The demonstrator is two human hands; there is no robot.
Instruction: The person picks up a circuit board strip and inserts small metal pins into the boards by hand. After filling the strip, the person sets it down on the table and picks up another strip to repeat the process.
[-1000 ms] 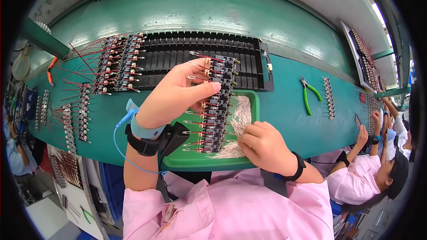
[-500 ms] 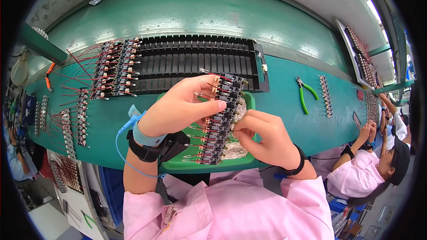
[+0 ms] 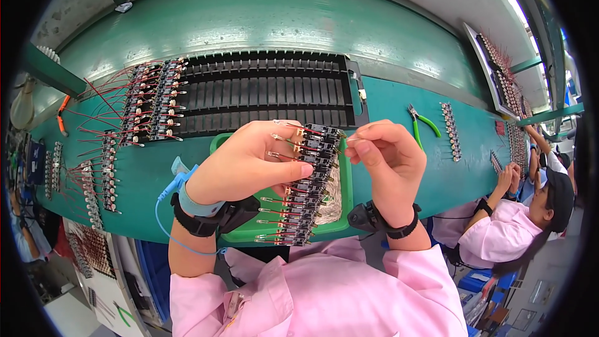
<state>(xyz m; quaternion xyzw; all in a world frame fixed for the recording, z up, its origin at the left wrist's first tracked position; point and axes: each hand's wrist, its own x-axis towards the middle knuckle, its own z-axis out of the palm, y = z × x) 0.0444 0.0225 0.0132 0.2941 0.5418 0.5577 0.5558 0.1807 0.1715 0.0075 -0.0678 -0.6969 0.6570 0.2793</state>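
Observation:
My left hand [image 3: 253,159] grips a long strip of black circuit-board modules [image 3: 306,196], its thumb pressed on the front. Red wires and small clear-tipped parts stick out along the strip's left side. At the strip's upper right end, my right hand [image 3: 394,162] is closed in a pinch on a thin pale wire [image 3: 354,140]. Whether that wire touches the strip I cannot tell. Beneath both hands sits a green tray [image 3: 345,212], partly hidden by the strip, with a pile of thin silvery wire pieces [image 3: 332,203] in it.
A black slotted rack [image 3: 262,92] lies behind, with wired strips [image 3: 165,100] at its left end. More strips [image 3: 109,171] lie left on the green bench. Green-handled cutters [image 3: 427,125] and another strip [image 3: 450,131] are at right. A co-worker [image 3: 511,224] sits further right.
My right hand has risen from the strip's middle to its upper end, and a thin wire now shows in its pinch. The strip in my left hand sits slightly lower.

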